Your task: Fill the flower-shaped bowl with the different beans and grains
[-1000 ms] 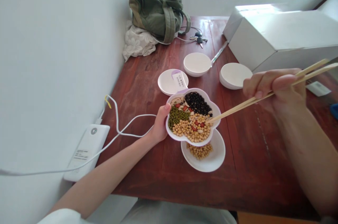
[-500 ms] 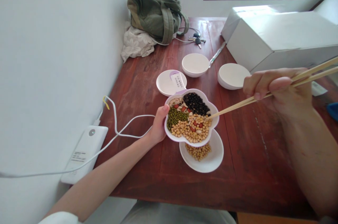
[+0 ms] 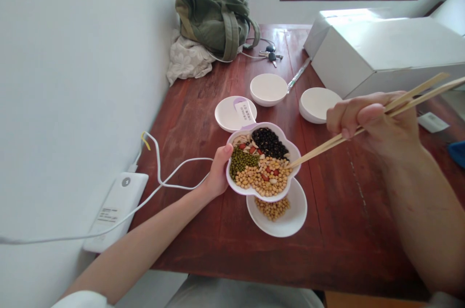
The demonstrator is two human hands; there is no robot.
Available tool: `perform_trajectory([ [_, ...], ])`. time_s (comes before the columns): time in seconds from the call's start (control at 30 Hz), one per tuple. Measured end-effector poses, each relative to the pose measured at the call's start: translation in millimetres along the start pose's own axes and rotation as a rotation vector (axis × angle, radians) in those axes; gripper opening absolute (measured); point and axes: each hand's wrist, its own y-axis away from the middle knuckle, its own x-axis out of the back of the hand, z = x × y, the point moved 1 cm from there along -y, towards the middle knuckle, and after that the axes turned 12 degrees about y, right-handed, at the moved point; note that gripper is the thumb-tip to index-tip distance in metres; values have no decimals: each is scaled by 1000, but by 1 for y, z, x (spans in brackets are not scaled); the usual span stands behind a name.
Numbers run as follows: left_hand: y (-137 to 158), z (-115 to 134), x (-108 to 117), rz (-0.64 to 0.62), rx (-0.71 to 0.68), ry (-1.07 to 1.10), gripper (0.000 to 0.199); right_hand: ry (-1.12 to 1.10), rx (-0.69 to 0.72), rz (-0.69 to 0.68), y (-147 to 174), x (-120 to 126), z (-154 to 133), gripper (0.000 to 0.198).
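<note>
My left hand (image 3: pixel 219 170) grips the left rim of a flower-shaped tray (image 3: pixel 297 168), thumb on top. In the tray lie black beans (image 3: pixel 269 142), green mung beans (image 3: pixel 242 160), soybeans (image 3: pixel 250 178), and some pale seeds and red peanuts (image 3: pixel 265 177). My right hand (image 3: pixel 370 119) is closed round a pair of wooden chopsticks (image 3: pixel 323 147), whose tips touch the soybeans at the tray's right side. Partly under the tray, a white bowl (image 3: pixel 298 213) holds more soybeans (image 3: pixel 273 208). Whether the tray rests on that bowl I cannot tell.
Behind the tray stand a labelled white bowl (image 3: pixel 225 114) and two more white bowls, one in the middle (image 3: pixel 269 89) and one at right (image 3: pixel 319 103). A white box (image 3: pixel 399 51), green bag (image 3: pixel 214 17), keys (image 3: pixel 271 55) and a cabled power bank (image 3: pixel 118 206) surround them.
My right hand has shifted slightly left with the chopsticks, and their tips sit a little lower among the soybeans. The left hand and the tray look almost unmoved.
</note>
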Motion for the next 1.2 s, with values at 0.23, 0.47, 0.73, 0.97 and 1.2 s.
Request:
perform_trajectory([
  [0.23, -1, -1, 1, 0, -18, 1, 70, -103, -37, -2, 1, -11, 1, 55],
  [0.47, -1, -1, 1, 1, -12, 7, 70, -108, 1, 120, -2, -14, -1, 58],
  [0.73, -1, 0, -1, 9, -16, 4, 68, -33, 20, 99, -5, -9, -5, 62],
  [0.97, -1, 0, 0, 16, -29, -2, 67, 26, 36, 78, -3, -9, -10, 62],
  [1.2, -1, -1, 2, -2, -16, 5, 68, 21, 53, 53, -2, -8, -4, 63],
])
